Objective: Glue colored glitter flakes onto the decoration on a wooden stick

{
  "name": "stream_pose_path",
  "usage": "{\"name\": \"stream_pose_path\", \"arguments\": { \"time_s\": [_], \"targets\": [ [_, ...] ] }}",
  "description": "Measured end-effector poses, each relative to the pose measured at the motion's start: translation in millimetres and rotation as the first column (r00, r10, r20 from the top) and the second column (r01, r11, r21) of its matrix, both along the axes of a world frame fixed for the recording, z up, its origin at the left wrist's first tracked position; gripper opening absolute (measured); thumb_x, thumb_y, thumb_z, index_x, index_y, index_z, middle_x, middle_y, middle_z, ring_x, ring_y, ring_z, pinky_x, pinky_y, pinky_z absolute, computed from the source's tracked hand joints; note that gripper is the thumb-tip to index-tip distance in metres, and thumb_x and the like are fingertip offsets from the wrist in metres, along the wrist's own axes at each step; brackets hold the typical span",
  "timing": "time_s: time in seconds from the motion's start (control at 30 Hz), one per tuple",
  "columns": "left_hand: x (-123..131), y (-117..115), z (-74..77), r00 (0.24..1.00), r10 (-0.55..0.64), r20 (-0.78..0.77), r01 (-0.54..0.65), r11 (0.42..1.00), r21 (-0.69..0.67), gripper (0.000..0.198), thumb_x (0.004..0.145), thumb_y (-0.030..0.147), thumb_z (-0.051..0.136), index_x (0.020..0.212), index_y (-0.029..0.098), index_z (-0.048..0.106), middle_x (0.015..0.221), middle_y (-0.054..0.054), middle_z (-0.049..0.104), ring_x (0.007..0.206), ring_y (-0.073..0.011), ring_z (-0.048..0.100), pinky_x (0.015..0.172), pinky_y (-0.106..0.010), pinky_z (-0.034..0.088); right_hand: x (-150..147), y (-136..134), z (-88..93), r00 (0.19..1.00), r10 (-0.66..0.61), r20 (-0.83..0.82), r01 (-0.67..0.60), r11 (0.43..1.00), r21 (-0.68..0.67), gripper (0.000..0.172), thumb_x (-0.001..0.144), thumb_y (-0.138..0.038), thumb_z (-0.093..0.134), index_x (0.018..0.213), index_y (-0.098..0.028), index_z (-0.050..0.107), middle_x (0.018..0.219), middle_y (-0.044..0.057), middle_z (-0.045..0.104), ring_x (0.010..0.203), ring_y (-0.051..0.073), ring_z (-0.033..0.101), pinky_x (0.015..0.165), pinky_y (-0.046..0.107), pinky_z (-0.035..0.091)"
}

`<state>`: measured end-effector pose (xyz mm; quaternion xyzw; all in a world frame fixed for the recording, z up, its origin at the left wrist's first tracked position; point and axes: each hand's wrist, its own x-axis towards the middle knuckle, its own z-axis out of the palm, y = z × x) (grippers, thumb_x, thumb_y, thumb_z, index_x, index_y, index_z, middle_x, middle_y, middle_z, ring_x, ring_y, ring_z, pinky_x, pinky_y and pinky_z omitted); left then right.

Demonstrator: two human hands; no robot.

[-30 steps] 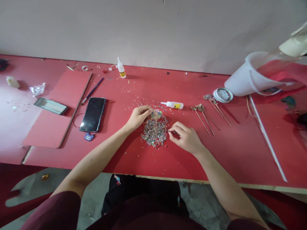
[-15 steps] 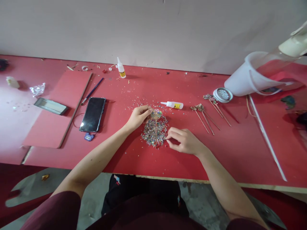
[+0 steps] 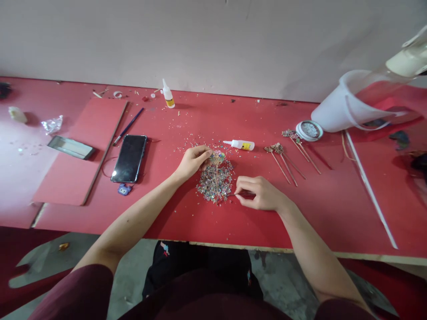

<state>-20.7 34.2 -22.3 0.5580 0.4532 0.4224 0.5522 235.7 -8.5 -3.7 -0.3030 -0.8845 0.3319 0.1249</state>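
The left hand (image 3: 193, 163) is pinching the hairpin (image 3: 217, 178) by its far, colourful head; the hairpin is extending over the chips (image 3: 207, 186) on the bench (image 3: 200, 226), its long axis pointing toward the person; the right hand (image 3: 259, 193) is gripping a thin tool (image 3: 231, 194), perhaps tweezers, rightward, nearer the stem's near end.

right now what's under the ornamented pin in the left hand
Under the ornamented pin, along its shaft, lies a pile of shiny chips; the tabletop beneath is mostly covered.
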Motion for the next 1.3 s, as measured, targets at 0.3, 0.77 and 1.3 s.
{"name": "stream_pose_path", "arguments": {
  "time_s": [0.3,0.77,1.3],
  "targets": [
    [0.7,-0.1,1.2,1.0,-0.002,0.013,0.002,1.0,0.003,0.024,0.09,0.03,0.052,0.072,0.015,0.056,0.05,0.004,0.051,0.04,-0.0042,0.044,0.04,-0.017,0.034,4.4,3.7,6.4,0.997,0.015,-0.07,-0.03,0.977,-0.211,0.005,0.086,-0.02,0.057,0.084,-0.019,0.062,0.081,0.0,0.059,0.062,0.008,0.049,0.059,0.023,0.04],
    [0.4,0.2,-0.6,1.0,-0.002,0.006,0.002,1.0,-0.004,0.025,0.09,0.033,0.053,0.074,0.015,0.057,0.052,0.003,0.054,0.04,-0.0042,0.045,0.04,-0.017,0.035,0.4,2.9,8.1,1.0,-0.012,-0.025,0.007,0.978,-0.208,0.012,0.089,-0.029,0.057,0.088,-0.02,0.066,0.081,0.001,0.061,0.061,0.009,0.048,0.059,0.025,0.04],
    [-0.3,1.0,-3.6,1.0,0.0,-0.005,0.0,1.0,-0.003,0.024,0.091,0.033,0.053,0.076,0.015,0.058,0.052,0.003,0.054,0.04,-0.0046,0.045,0.04,-0.017,0.035,-3.3,-4.9,11.3,0.969,-0.168,-0.182,0.028,0.805,-0.592,0.017,0.093,-0.036,0.051,0.089,-0.019,0.05,0.072,-0.003,0.047,0.062,0.008,0.042,0.057,0.023,0.036]
  ]
}}
